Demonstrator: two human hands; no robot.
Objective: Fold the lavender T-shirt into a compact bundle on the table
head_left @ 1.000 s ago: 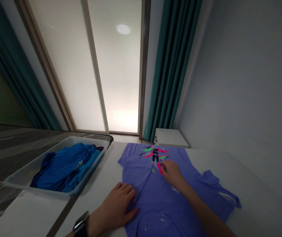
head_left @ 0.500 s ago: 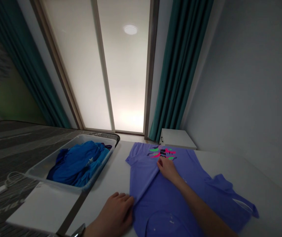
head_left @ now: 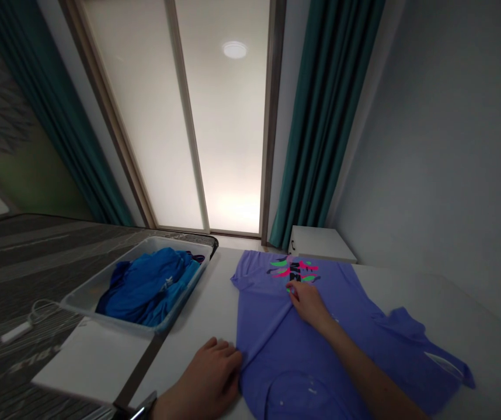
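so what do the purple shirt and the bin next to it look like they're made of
The purple shirt looks like thin, smooth knit, perhaps a synthetic blend; it drapes in soft creases.
The bin seems to be translucent plastic with a dull sheen, as the blue clothing shows faintly through its side.

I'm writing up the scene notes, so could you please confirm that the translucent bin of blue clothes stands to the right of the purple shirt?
Not quite: the head view shows the translucent bin of blue clothes standing to the left of the purple shirt, not the right.
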